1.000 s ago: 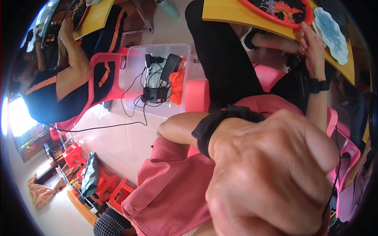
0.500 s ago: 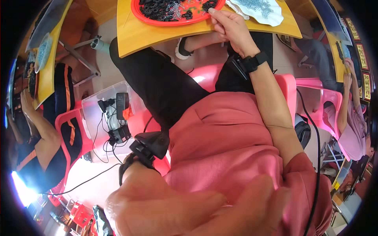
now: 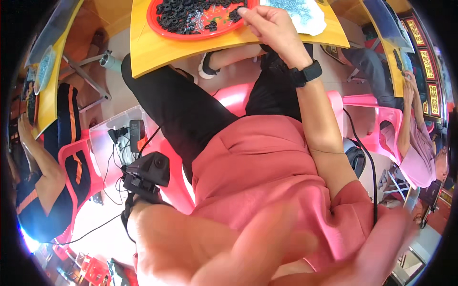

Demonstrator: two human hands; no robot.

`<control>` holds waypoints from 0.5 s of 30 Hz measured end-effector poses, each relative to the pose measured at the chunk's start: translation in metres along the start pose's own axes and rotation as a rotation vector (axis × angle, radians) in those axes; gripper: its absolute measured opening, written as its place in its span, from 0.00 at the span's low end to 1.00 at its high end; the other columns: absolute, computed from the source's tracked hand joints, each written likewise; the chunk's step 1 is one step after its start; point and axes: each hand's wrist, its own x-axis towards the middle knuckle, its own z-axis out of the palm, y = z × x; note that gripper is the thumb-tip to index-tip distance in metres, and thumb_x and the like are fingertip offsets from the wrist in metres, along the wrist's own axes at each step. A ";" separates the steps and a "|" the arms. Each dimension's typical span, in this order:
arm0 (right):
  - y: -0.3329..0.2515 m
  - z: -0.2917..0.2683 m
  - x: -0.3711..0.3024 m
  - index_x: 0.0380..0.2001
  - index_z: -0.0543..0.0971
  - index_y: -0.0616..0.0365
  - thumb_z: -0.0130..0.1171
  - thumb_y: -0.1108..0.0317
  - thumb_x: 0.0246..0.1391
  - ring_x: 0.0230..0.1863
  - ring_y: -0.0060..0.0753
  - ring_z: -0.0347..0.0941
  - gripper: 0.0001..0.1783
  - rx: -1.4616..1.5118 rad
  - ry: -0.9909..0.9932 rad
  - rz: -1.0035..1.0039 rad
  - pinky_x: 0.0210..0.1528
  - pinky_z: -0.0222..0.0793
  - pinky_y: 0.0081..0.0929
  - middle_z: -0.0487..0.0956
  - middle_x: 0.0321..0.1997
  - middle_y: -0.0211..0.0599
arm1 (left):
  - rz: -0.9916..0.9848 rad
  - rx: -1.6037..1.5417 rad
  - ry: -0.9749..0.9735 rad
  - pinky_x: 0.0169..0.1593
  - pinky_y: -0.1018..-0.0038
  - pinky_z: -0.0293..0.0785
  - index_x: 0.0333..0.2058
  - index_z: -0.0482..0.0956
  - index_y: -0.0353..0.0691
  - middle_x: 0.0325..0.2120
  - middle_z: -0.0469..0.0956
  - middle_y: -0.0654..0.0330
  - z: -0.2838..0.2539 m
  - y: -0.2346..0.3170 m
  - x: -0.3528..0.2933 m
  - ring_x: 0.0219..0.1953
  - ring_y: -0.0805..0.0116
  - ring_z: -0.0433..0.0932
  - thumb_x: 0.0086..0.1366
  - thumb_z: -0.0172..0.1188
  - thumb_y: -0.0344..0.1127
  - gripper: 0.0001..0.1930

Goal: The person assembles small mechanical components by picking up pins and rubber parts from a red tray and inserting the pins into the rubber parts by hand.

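My right hand (image 3: 272,28) reaches to the right rim of a red round tray (image 3: 191,35) on the table. Its thumb and forefinger are pinched together beside small black ring-like parts (image 3: 235,14); whatever is between the fingertips is too small to make out. More black parts (image 3: 179,16) heap up in the tray, with small clear and silvery pieces (image 3: 199,21) among them. My left hand (image 3: 229,248) is raised close in front of my shirt, large and blurred, fingers spread apart with nothing seen in them. A black camera-like device (image 3: 150,169) is strapped at its wrist.
A white dish (image 3: 317,26) of pale blue small pieces lies on the yellow table (image 3: 152,52), right of the tray. To my left, a clear plastic box (image 3: 102,131) holds black adapters and cables. A black cable (image 3: 369,162) hangs by my right arm. People sit at both sides.
My left hand's fingers have spread wider and reach further right, with its wrist device shifted left. My right hand stays at the tray's right edge. The whole view has shifted slightly.
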 end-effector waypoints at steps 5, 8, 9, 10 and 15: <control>-0.005 0.010 0.014 0.23 0.77 0.61 0.58 0.54 0.55 0.17 0.18 0.62 0.19 -0.300 -0.017 -0.257 0.20 0.56 0.20 0.68 0.15 0.25 | -0.034 -0.002 0.166 0.18 0.80 0.56 0.19 0.77 0.41 0.18 0.66 0.67 0.003 0.014 0.017 0.23 0.76 0.64 0.60 0.51 0.33 0.12; -0.009 0.013 0.019 0.25 0.79 0.62 0.57 0.52 0.50 0.23 0.44 0.74 0.21 -0.414 -0.042 -0.383 0.28 0.67 0.35 0.76 0.19 0.46 | 0.249 -0.093 -0.110 0.18 0.82 0.56 0.22 0.75 0.41 0.17 0.65 0.66 -0.011 -0.027 0.057 0.23 0.74 0.66 0.55 0.54 0.29 0.04; -0.012 0.012 0.018 0.25 0.79 0.62 0.57 0.52 0.50 0.23 0.44 0.74 0.21 -0.417 -0.041 -0.381 0.28 0.67 0.35 0.76 0.19 0.46 | 0.687 -0.104 -0.411 0.18 0.82 0.58 0.27 0.75 0.41 0.19 0.68 0.65 -0.014 -0.044 0.064 0.25 0.73 0.68 0.51 0.57 0.26 0.03; -0.014 0.011 0.018 0.25 0.79 0.63 0.57 0.52 0.51 0.23 0.42 0.74 0.21 -0.436 -0.035 -0.347 0.28 0.67 0.34 0.76 0.19 0.45 | 0.687 -0.106 -0.410 0.18 0.82 0.58 0.27 0.75 0.41 0.19 0.68 0.65 -0.007 -0.050 0.063 0.25 0.73 0.68 0.51 0.57 0.26 0.03; -0.019 0.010 0.012 0.26 0.79 0.62 0.57 0.53 0.52 0.21 0.40 0.72 0.20 -0.437 0.011 -0.326 0.26 0.66 0.32 0.74 0.17 0.44 | 0.554 -0.330 -0.481 0.20 0.80 0.60 0.28 0.74 0.40 0.20 0.69 0.64 -0.013 -0.050 0.065 0.26 0.72 0.69 0.53 0.56 0.28 0.03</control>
